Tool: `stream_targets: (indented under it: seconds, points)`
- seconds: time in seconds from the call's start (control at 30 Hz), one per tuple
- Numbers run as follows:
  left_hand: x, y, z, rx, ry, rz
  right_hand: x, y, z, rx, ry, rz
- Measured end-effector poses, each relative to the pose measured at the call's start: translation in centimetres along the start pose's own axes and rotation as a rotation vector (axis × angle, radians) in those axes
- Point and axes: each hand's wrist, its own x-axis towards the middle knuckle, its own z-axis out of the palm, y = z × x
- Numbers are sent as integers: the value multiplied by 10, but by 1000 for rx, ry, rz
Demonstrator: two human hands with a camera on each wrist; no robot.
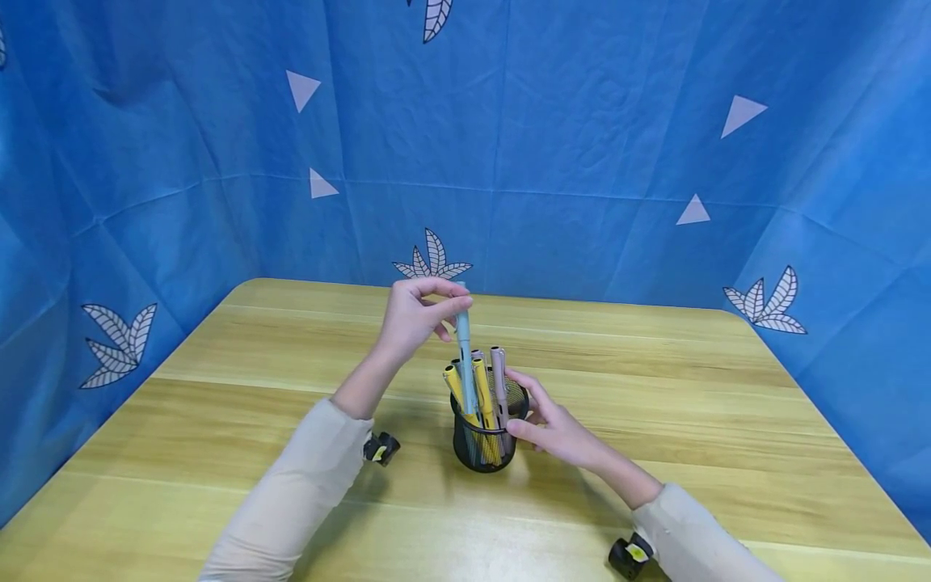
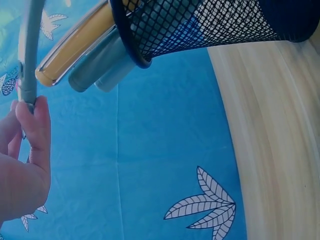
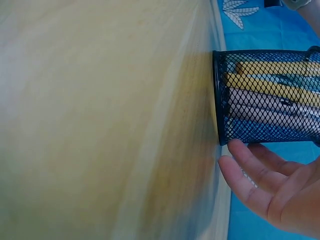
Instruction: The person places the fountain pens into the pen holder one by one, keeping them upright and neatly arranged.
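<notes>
At the centre of the head view, a black mesh pen holder [image 1: 462, 447] stands upright on the table. My left hand [image 1: 420, 317] pinches the top of a light blue pen [image 1: 467, 378] above it; the pen's lower part is among the others inside the holder. Yellow pens [image 1: 483, 390] and pale purple pens [image 1: 499, 375] lean in it, and teal pens [image 2: 92, 67] show in the left wrist view. With thumb and index finger at the rim, my right hand [image 1: 558, 433] holds the holder's right side. Its other fingers [image 3: 245, 167] sit loosely near the base.
The wood-grain table [image 1: 240, 420] extends around the holder on all sides. A blue curtain [image 1: 509, 121] with leaf and triangle prints hangs behind it. Small black cameras sit at the left wrist [image 1: 381, 448] and right wrist [image 1: 629, 556].
</notes>
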Motion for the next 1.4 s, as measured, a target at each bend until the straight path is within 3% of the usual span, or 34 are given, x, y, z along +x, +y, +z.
stream_targets:
  seconds: [0.37, 0.97, 1.17, 1.4]
  points:
    - [-3, -1, 4, -27, -66, -65, -1, -1, 0, 21, -5, -8]
    - [-11, 0, 13, 48, -198, -54, 0, 2, 0, 24, -9, -7]
    - [-13, -4, 12, 153, -201, -21, 1, 2, 0, 11, -9, -4]
    - [-14, -9, 12, 280, -259, -2, 0, 2, 0, 9, -11, -10]
